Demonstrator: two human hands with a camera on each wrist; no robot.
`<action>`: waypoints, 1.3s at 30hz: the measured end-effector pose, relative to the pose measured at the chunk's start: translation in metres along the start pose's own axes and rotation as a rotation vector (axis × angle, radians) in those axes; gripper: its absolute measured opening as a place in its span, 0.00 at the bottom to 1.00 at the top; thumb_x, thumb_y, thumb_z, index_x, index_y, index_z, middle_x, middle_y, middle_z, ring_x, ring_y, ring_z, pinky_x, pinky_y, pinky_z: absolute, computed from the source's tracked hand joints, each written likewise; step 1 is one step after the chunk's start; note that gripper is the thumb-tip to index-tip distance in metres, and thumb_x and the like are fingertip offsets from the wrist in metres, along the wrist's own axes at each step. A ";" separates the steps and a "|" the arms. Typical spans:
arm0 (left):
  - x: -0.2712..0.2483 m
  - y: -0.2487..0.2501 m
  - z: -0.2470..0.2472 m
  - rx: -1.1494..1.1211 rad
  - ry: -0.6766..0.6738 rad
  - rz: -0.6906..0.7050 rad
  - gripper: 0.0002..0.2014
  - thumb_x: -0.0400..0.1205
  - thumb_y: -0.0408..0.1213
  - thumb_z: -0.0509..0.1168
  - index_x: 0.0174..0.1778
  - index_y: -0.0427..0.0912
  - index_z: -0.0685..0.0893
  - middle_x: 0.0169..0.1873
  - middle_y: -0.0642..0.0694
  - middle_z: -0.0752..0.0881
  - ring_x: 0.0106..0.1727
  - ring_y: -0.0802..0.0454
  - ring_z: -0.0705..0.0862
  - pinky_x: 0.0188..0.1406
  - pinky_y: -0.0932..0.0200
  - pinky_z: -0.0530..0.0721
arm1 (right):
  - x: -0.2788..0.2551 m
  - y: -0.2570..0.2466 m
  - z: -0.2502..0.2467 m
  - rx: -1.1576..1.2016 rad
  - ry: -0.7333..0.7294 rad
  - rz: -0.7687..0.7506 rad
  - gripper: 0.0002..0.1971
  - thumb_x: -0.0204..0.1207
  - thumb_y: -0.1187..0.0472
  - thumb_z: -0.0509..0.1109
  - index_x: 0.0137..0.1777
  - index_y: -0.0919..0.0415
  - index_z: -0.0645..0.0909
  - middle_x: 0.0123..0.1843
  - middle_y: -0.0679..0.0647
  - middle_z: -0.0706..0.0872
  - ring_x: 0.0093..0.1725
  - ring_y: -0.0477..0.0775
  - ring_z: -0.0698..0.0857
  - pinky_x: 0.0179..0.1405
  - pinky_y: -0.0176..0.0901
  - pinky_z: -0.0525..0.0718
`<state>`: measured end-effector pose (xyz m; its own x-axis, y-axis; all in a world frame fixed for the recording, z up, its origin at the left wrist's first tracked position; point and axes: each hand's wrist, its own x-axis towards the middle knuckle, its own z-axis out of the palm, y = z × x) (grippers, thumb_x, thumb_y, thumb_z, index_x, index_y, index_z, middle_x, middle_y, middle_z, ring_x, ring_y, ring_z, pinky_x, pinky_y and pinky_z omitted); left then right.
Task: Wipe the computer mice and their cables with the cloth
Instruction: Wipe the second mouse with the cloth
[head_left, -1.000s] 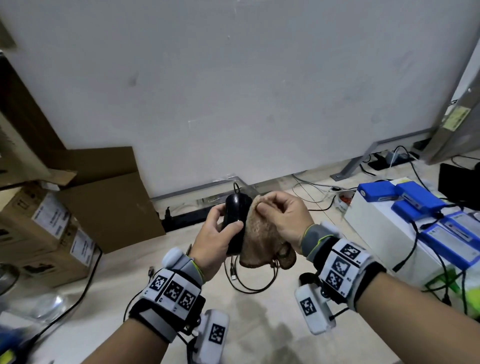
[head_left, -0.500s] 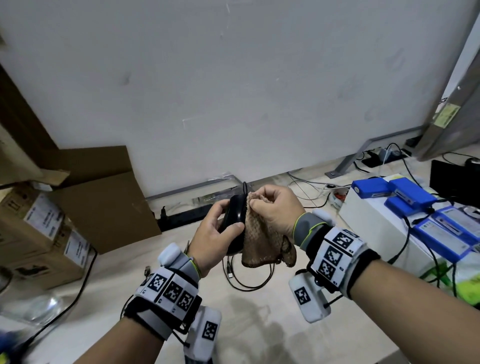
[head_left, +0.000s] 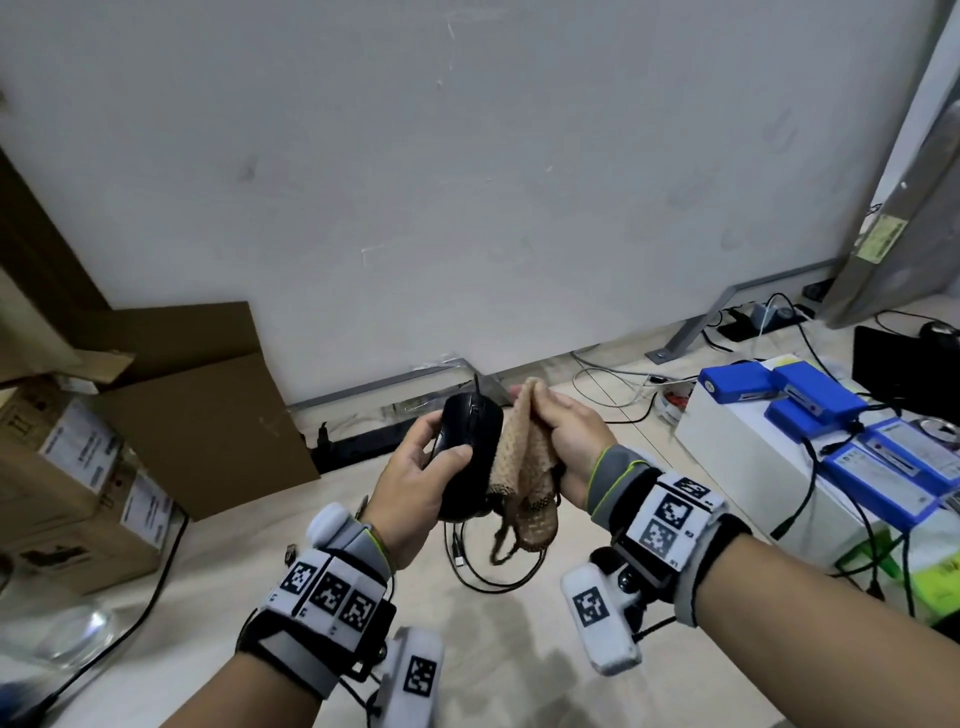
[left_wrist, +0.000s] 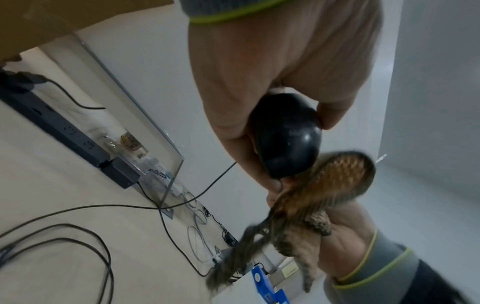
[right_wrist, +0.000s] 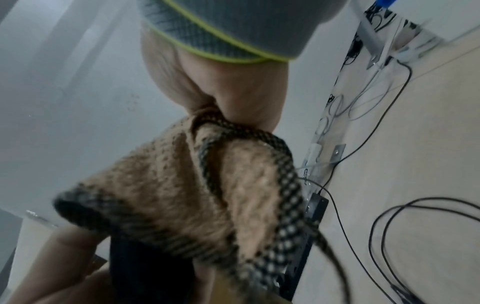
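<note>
My left hand (head_left: 415, 467) grips a black computer mouse (head_left: 467, 447), held upright above the table, thumb across its top. My right hand (head_left: 566, 431) grips a tan knitted cloth (head_left: 524, 467) and presses it against the mouse's right side. In the left wrist view the mouse (left_wrist: 285, 135) sits between thumb and fingers, with the cloth (left_wrist: 311, 195) just beyond it. The right wrist view shows the cloth (right_wrist: 194, 195) bunched under my palm. The mouse's black cable (head_left: 488, 566) hangs down and loops on the table.
Cardboard boxes (head_left: 78, 467) stand at the left. A white box (head_left: 769, 457) carrying blue battery packs (head_left: 810, 395) and wires sits at the right. A black power strip (head_left: 363, 441) lies along the wall. Loose cables (head_left: 608, 384) run behind my hands.
The cloth has slid along the mouse's right side, leaving its top bare. Both hands stay in about the same place, still holding the mouse and the cloth.
</note>
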<state>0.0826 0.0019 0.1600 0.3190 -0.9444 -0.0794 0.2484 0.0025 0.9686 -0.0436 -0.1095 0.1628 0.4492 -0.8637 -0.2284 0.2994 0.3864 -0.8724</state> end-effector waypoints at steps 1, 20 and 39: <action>0.002 0.001 0.000 -0.023 0.000 -0.026 0.15 0.84 0.27 0.59 0.65 0.44 0.77 0.47 0.37 0.87 0.38 0.43 0.87 0.31 0.49 0.86 | -0.003 -0.005 -0.001 0.054 -0.019 -0.012 0.14 0.85 0.55 0.60 0.51 0.61 0.86 0.37 0.61 0.87 0.32 0.55 0.87 0.36 0.47 0.89; 0.003 0.000 0.021 0.341 0.012 0.187 0.17 0.80 0.23 0.64 0.62 0.42 0.78 0.46 0.46 0.87 0.41 0.60 0.85 0.38 0.65 0.84 | 0.000 0.011 0.008 -0.706 0.102 -0.483 0.14 0.81 0.53 0.65 0.35 0.56 0.75 0.29 0.45 0.79 0.31 0.45 0.77 0.40 0.43 0.78; 0.003 -0.019 0.023 0.225 0.218 0.229 0.12 0.89 0.41 0.52 0.47 0.48 0.80 0.43 0.51 0.84 0.43 0.68 0.81 0.52 0.70 0.78 | -0.017 0.045 0.014 -0.730 0.110 -0.530 0.14 0.72 0.41 0.70 0.50 0.48 0.77 0.44 0.45 0.86 0.44 0.38 0.85 0.47 0.33 0.80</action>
<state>0.0577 -0.0081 0.1469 0.5361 -0.8356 0.1200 -0.0504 0.1102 0.9926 -0.0257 -0.0732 0.1334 0.3102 -0.9106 0.2733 -0.1813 -0.3388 -0.9232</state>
